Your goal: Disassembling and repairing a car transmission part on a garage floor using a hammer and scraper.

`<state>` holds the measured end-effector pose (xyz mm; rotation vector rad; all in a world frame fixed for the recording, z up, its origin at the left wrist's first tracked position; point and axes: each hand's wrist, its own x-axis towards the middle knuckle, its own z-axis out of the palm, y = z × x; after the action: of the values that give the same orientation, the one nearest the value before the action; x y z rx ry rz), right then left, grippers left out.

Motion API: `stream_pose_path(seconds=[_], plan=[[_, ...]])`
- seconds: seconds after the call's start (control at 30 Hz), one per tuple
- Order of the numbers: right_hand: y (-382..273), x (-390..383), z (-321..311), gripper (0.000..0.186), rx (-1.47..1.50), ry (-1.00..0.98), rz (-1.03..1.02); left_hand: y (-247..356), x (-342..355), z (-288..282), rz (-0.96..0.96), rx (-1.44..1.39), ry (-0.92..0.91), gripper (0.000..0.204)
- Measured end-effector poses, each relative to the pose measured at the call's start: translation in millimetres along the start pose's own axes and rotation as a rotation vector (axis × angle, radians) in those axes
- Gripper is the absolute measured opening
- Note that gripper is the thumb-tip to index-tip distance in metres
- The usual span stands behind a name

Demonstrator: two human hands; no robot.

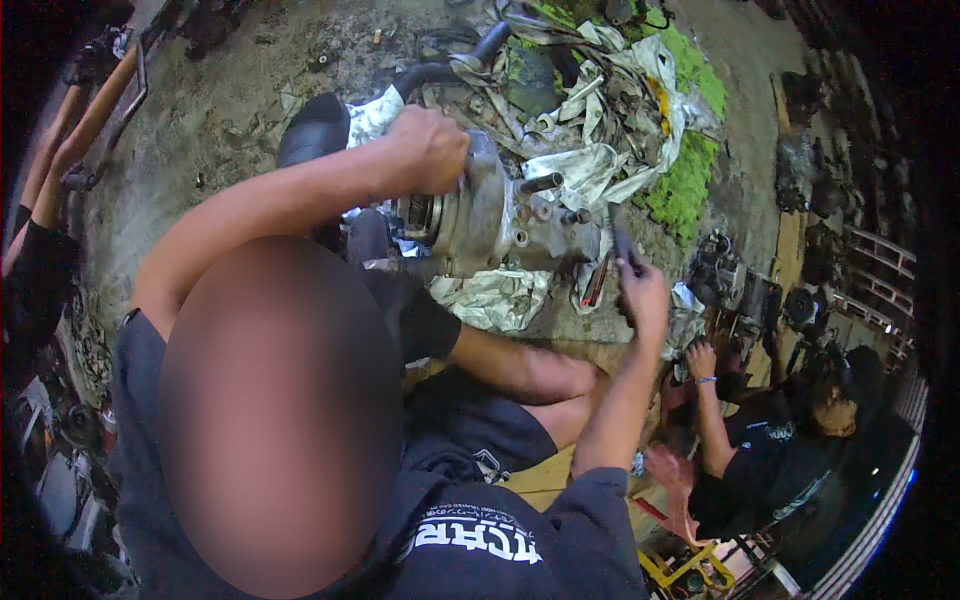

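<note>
A grey metal housing with bolts and short studs lies on its side in front of me, beside white crumpled plastic. My left hand is closed at the housing's upper left; what its fingers grip is hidden. My right hand grips a dark elongated tool just right of the housing, above a narrow red-and-black item lying on the ground. A dark curved pipe lies behind the housing, and a dark bulky part sits at its upper left.
Dirty rags lie on green matting at the back. A co-worker works at lower right among metal parts. Another person's arms show at far left. Plywood, a yellow metal frame and metal racks are also about.
</note>
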<state>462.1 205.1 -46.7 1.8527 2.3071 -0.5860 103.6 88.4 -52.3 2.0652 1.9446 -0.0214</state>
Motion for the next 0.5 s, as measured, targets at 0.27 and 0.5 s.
stream_pose_path(seconds=[0.27, 0.5], plan=[[-30, -65, 7, 0.043, 0.215, -0.005, 0.038, 3, 4, -6, -0.014, 0.019, -0.059, 0.019], [-29, -30, -23, 0.04, 0.279, 0.222, -0.104, -8, -6, 3, -0.07, 0.026, -0.077, 0.019]])
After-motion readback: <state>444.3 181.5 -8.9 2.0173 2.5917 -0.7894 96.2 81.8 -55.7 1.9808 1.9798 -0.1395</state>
